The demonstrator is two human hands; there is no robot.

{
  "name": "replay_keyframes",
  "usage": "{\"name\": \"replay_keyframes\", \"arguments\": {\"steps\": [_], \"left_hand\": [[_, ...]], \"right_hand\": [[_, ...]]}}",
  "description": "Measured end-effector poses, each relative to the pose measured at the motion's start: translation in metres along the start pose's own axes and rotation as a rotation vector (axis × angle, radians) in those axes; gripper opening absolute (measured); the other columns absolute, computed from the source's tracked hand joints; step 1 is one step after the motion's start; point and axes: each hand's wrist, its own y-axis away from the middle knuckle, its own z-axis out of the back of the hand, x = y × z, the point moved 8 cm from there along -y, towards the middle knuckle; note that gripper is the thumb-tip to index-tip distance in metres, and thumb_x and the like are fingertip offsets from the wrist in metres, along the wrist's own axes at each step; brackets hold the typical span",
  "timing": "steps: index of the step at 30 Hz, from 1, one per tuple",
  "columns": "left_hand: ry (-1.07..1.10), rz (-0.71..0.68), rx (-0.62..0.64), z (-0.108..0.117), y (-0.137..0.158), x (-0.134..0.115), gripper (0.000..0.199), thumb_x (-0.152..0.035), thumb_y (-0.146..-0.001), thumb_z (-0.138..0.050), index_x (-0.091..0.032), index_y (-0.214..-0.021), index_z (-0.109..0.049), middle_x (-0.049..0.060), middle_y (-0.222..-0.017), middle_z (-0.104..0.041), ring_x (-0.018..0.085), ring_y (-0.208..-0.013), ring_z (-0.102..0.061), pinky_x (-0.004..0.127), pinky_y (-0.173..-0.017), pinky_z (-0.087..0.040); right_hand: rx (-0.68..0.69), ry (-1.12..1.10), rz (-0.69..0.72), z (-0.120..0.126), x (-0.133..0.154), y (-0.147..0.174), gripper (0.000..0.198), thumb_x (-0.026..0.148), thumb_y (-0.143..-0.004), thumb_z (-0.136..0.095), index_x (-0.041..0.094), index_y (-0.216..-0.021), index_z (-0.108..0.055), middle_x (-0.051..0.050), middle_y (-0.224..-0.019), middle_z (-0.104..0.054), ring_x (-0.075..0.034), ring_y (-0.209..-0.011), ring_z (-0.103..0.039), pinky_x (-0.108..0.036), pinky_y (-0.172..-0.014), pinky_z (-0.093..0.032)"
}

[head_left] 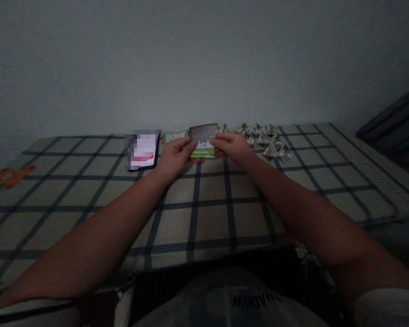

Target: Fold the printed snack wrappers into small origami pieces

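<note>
Between my two hands, just above the table, is a small printed packet [204,132], green along its lower edge, with lines of text and a square code on the side facing me. My left hand [177,155] pinches its left side between thumb and fingers. On the right side, my right hand [232,146] grips it the same way. Behind my left hand lies another green and white printed packet [175,136], partly hidden. To the right of my right hand sits a pile of small folded printed pieces [262,135], pointed in shape.
A phone [145,150] with a lit, partly blurred screen lies left of my left hand. The table is covered by a checked cloth [211,204] and meets a plain wall [204,63] at the back. An orange figure [12,176] shows at the far left.
</note>
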Motion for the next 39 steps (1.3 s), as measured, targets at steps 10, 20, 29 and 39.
{"name": "replay_keyframes", "arguments": {"steps": [10, 20, 29, 39], "left_hand": [[0.102, 0.014, 0.036, -0.005, 0.001, -0.003, 0.048, -0.055, -0.08, -0.081, -0.015, -0.106, -0.075, 0.01, -0.097, -0.079, 0.016, -0.065, -0.073, 0.026, -0.055, -0.061], [0.069, 0.011, 0.043, -0.003, 0.0, 0.001, 0.051, -0.061, -0.077, -0.081, -0.014, -0.097, -0.074, 0.006, -0.074, -0.076, 0.015, -0.053, -0.068, 0.024, -0.052, -0.057], [0.081, 0.014, 0.061, -0.008, 0.001, -0.006, 0.05, -0.059, -0.078, -0.081, -0.015, -0.098, -0.071, 0.004, -0.073, -0.074, 0.014, -0.052, -0.066, 0.024, -0.05, -0.055], [0.059, -0.004, 0.084, -0.009, 0.002, -0.004, 0.047, -0.061, -0.078, -0.08, -0.016, -0.084, -0.067, 0.004, -0.068, -0.073, 0.013, -0.05, -0.065, 0.023, -0.05, -0.054]], "right_hand": [[-0.001, 0.07, 0.028, 0.001, 0.007, 0.003, 0.015, 0.027, -0.082, -0.078, 0.016, -0.077, -0.068, 0.001, -0.065, -0.069, -0.01, -0.054, -0.065, -0.023, -0.057, -0.06], [0.017, -0.024, 0.007, -0.005, 0.001, 0.002, 0.011, 0.021, -0.084, -0.076, 0.015, -0.091, -0.071, -0.001, -0.079, -0.075, -0.01, -0.06, -0.07, -0.021, -0.058, -0.062], [0.004, 0.022, -0.01, -0.006, 0.005, 0.005, 0.014, 0.019, -0.083, -0.078, 0.015, -0.077, -0.066, 0.002, -0.062, -0.069, -0.008, -0.051, -0.066, -0.016, -0.051, -0.057], [-0.043, -0.054, -0.059, -0.005, 0.002, 0.005, 0.016, 0.023, -0.081, -0.081, 0.015, -0.087, -0.069, 0.001, -0.07, -0.073, -0.009, -0.056, -0.07, -0.018, -0.055, -0.06]]}}
